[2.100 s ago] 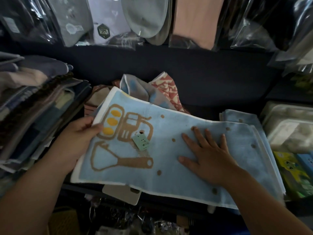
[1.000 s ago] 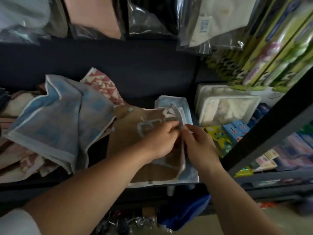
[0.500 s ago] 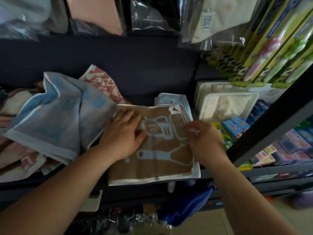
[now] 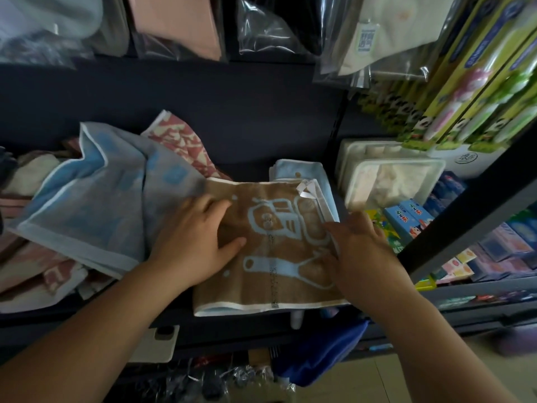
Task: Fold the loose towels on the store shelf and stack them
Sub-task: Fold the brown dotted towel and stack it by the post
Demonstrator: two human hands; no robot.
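Note:
A folded brown towel (image 4: 273, 274) with a light-blue print lies on top of a small stack of folded blue towels (image 4: 299, 170) on the dark shelf (image 4: 232, 117). My left hand (image 4: 197, 242) lies flat on the brown towel's left part, fingers straight. On the towel's right edge rests my right hand (image 4: 357, 245), fingers spread and pointing left. A loose blue towel (image 4: 93, 205) lies crumpled to the left, over a red-and-cream patterned towel (image 4: 180, 138) and pink ones (image 4: 43, 274).
White plastic-wrapped packs (image 4: 389, 175) and small colourful boxes (image 4: 406, 219) sit right of the stack, behind a dark shelf post (image 4: 470, 210). Bagged goods (image 4: 174, 21) hang above. Green boxes (image 4: 479, 68) hang at the upper right. A white phone-like slab (image 4: 157, 344) sits below the shelf.
The blue towel that was spread out is now folded brown side up on the right stack. Both hands went from pinching its corner to lying flat on it; the right hand slid slightly left.

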